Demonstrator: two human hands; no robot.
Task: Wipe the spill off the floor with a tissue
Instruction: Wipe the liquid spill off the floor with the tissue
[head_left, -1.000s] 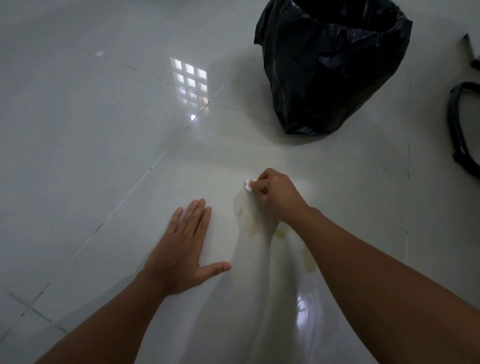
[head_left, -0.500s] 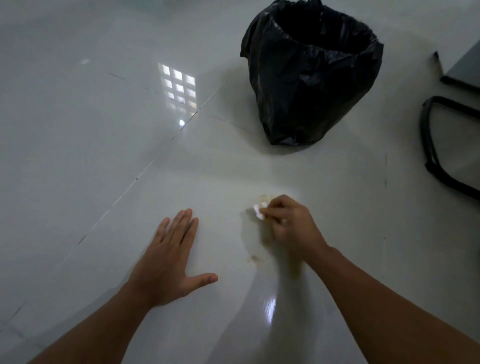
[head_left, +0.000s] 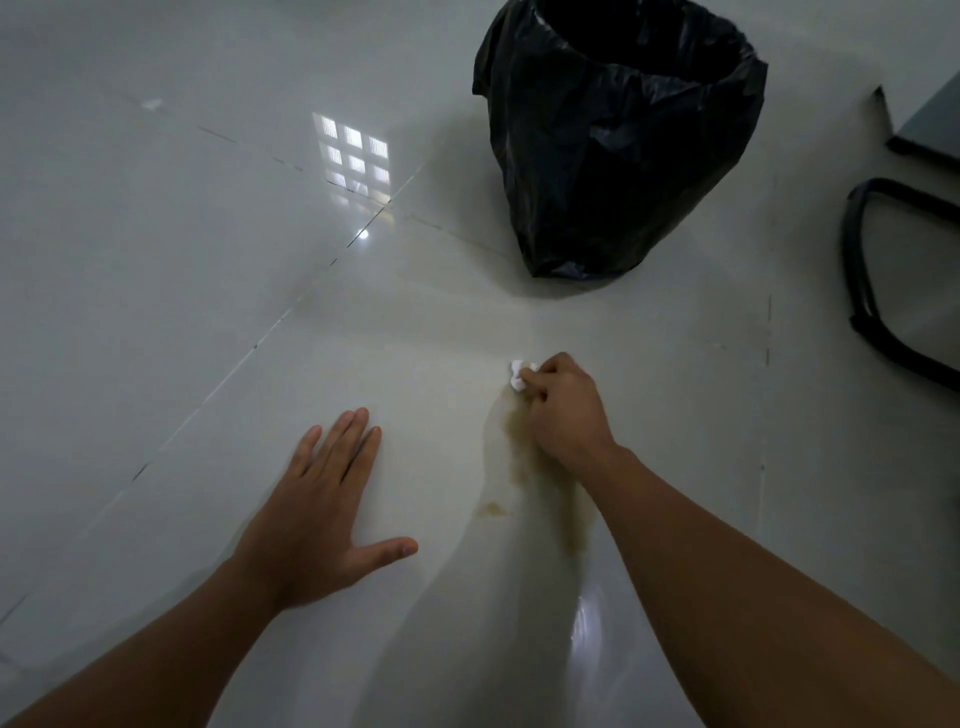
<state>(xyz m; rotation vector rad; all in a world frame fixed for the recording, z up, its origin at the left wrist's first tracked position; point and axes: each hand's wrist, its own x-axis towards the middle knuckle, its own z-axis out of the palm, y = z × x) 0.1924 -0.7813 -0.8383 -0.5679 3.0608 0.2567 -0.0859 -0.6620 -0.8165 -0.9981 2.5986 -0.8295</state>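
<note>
Left hand: the left hand lies flat on the floor near the bottom edge of the view, palm down, fingers spread and thumb out, grasping nothing; it looks to be propping the person up.
Spill: the spill is a thin brownish smear on the pale tiles, just right of the left hand's thumb; part of it is hidden under the right forearm.
Spill axis: its long run goes near to far, from a small patch close to the wrist up to the knuckles of the wiping hand.
Right hand: the right hand is clenched around a balled white tissue, only a small tuft of which shows past the fingers, at the far left of the fist.
Tissue contact: it appears pressed on the floor at the far end of the smear.
Key relation: nearly all the visible stain lies nearer than the tissue, back towards the person, so I judge the coming stroke has to draw the fist back along that line; the right hand is the nearer one and already over it.
Progress: stain clearly left, so wiping is unfinished.
Bin: a black bin bag stands open well beyond the fist; its inside is dark and I cannot tell what it holds.
Far right: a dark curved frame at the floor's right edge, well apart.
</note>
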